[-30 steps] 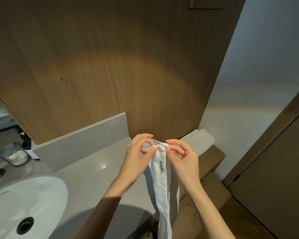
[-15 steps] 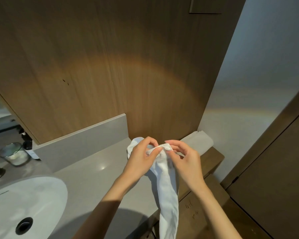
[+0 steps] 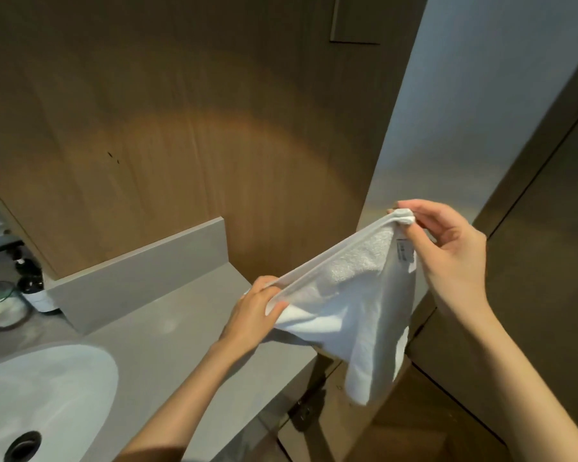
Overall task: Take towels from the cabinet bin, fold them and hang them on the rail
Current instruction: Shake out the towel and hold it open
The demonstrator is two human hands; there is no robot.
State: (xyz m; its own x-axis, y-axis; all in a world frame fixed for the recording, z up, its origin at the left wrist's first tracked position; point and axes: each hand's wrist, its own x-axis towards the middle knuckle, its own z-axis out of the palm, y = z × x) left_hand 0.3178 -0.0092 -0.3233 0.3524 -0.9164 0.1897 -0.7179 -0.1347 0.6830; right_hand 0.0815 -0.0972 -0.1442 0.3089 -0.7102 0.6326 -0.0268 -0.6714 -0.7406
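A small white towel [image 3: 354,305] is stretched out between my two hands above the right end of the grey counter. My left hand [image 3: 254,311] pinches its lower left corner just over the counter's edge. My right hand [image 3: 447,248] pinches the upper right corner, held higher and further right. The towel's top hem runs taut between the two corners. A small label shows near my right thumb, and the loose bottom corner hangs down past the counter's edge. No rail or cabinet bin is in sight.
The grey counter [image 3: 167,335] holds a white basin [image 3: 44,395] at lower left. A dark bottle [image 3: 35,288] and a glass jar [image 3: 2,305] stand by the grey backsplash [image 3: 141,271]. A wood panel wall rises behind. A wooden cabinet and door [image 3: 531,295] are on the right.
My hands were close together on a bunched, hanging towel. They have moved apart, the right one up and to the right, spreading the towel open. The view shifted left, hiding the white roll behind.
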